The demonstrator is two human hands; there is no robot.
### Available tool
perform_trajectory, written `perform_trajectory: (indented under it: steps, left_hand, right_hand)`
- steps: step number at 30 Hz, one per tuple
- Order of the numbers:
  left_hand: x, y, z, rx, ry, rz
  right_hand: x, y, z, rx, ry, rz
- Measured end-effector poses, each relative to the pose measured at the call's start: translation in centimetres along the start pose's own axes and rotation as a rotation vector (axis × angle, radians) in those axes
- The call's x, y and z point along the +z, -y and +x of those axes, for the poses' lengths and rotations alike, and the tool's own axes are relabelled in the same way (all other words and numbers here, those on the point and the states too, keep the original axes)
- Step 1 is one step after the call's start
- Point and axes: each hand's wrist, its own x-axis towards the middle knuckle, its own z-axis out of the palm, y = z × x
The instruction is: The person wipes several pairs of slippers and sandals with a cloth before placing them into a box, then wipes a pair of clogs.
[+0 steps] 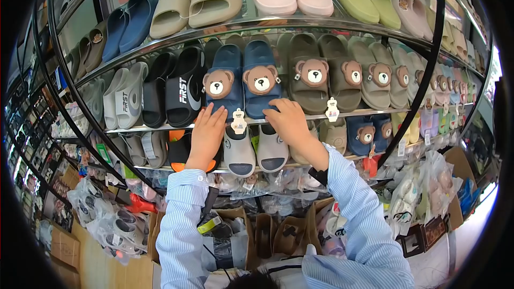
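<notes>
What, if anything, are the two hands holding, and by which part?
Left hand and right hand touch the blue bear slippers at their near ends; a firm grip cannot be told.

I have a metal-edged shelf [375,112] ahead, with footwear side by side along it. At twelve o'clock are the navy-blue slides with brown bear faces [261,81]. Toward one o'clock I see dark olive bear slides [311,75], with khaki-grey bear slides [381,77] at two. Toward eleven sit black slides lettered "FIRST" [183,88]; at ten, light-grey slides with dark lettering [131,96].
</notes>
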Motion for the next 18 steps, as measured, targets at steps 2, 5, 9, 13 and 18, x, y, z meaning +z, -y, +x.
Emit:
perform_trajectory:
  steps: [2,5,9,13,18]
  left_hand:
    - [0.1,0.4,-0.1,0.036,-0.025,0.045]
    - [0.5,0.1,0.4,-0.001,-0.07,0.005]
    - [1.2,0.1,0.8,-0.018,-0.066,-0.015]
    - [1.1,-0.2,0.8,-0.035,-0.064,-0.019]
    - [1.0,-0.4,0.2,-0.07,-0.033,-0.059]
  right_hand:
    - [0.3,-0.1,0.1,-0.03,0.012,-0.059]
    - [0.6,0.0,0.3,-0.049,-0.018,-0.068]
    - [0.4,0.1,0.2,-0.022,0.004,-0.059]
    - [0.8,0.4,0.3,0.006,0.008,-0.065]
    - [0.1,0.6,0.2,0.035,0.066,-0.056]
